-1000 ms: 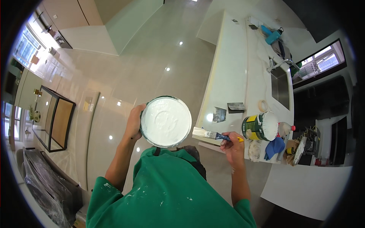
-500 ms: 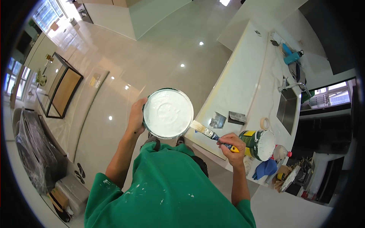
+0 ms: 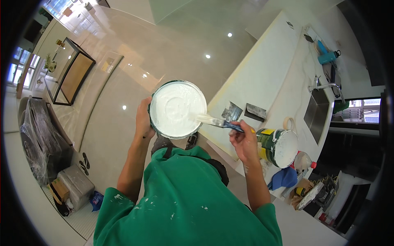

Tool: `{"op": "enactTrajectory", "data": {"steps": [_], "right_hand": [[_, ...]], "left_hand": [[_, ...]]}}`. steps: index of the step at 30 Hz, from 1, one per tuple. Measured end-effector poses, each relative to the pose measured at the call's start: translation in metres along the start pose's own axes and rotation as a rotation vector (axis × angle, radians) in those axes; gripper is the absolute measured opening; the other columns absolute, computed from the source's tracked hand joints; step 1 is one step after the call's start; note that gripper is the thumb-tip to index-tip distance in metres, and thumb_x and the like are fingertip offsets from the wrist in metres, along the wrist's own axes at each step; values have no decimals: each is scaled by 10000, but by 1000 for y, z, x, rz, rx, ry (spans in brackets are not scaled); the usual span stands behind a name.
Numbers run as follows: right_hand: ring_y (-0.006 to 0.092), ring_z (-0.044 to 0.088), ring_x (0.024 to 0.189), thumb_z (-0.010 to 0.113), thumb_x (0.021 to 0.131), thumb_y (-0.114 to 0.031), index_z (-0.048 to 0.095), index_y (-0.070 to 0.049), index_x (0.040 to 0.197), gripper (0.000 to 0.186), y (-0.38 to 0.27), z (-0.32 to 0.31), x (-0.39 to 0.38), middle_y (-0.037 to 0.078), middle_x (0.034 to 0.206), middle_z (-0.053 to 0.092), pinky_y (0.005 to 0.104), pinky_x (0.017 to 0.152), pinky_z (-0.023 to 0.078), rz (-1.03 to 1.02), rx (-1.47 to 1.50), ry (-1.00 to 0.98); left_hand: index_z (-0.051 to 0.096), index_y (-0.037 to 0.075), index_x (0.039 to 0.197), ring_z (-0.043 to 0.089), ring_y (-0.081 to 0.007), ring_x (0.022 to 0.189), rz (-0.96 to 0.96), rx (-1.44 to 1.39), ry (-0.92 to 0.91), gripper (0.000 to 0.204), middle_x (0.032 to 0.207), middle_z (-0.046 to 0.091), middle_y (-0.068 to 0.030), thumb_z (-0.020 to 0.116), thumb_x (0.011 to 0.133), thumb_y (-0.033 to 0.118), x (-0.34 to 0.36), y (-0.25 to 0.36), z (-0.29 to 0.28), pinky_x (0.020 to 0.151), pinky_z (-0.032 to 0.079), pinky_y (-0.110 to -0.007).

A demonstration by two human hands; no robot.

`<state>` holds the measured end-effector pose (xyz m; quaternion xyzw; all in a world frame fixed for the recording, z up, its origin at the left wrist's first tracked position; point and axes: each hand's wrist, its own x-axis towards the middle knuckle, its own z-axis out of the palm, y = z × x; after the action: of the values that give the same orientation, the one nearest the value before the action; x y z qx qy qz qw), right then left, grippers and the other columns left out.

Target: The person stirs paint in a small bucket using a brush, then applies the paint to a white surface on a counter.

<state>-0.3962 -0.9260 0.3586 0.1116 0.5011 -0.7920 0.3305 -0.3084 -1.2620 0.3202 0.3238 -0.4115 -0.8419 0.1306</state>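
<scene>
My left hand (image 3: pixel 143 121) grips the left side of a round paint container (image 3: pixel 174 96) with a dark green rim. White paint covers its inside, a faint ring shows in the middle, and its depth cannot be made out. My right hand (image 3: pixel 243 141) is closed round the handle of a paintbrush (image 3: pixel 219 122), which has a dark blue handle. The brush points left, and its white-coated bristles reach over the container's right rim to the paint. Beside the right hand, on the counter, is a green and yellow paint bucket (image 3: pixel 269 143) with white paint on its top.
The pale counter (image 3: pixel 262 69) runs along the right, bearing two flat grey scraper-like plates (image 3: pixel 255 112), a tape roll (image 3: pixel 289 123), a blue cap (image 3: pixel 284 178), a red-capped bottle (image 3: pixel 303 162) and a sink (image 3: pixel 318 112). Plastic-wrapped furniture (image 3: pixel 41 139) stands at the left on the tiled floor (image 3: pixel 111 135).
The brush has moved left, from beside the rim to over the white paint, and now lies more level. The container sits slightly higher in view, and the whole view has shifted.
</scene>
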Motion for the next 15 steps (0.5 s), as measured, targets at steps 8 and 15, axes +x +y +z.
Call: {"op": "enactTrajectory", "data": {"steps": [8,15], "right_hand": [[145,583,601,638,1012,-311,706,2,1021,320,10,22,5,59,718,655,263,563,447,-78,13,68],[158,618,630,604,1029,-270,707,31,1045,318,14,37,1,80,761,680,261,568,450,-188,120,274]], "left_hand": [[593,-64,1242,711,-224,1000,43,-108,7,422,1147,687,-158,472,1048,291,10,11,14,849,601,-349],[592,-68,1290,705,-210,994,50,-61,63,446,1179,688,-151,484,1041,286,26,24,-1,863,581,-337]]}}
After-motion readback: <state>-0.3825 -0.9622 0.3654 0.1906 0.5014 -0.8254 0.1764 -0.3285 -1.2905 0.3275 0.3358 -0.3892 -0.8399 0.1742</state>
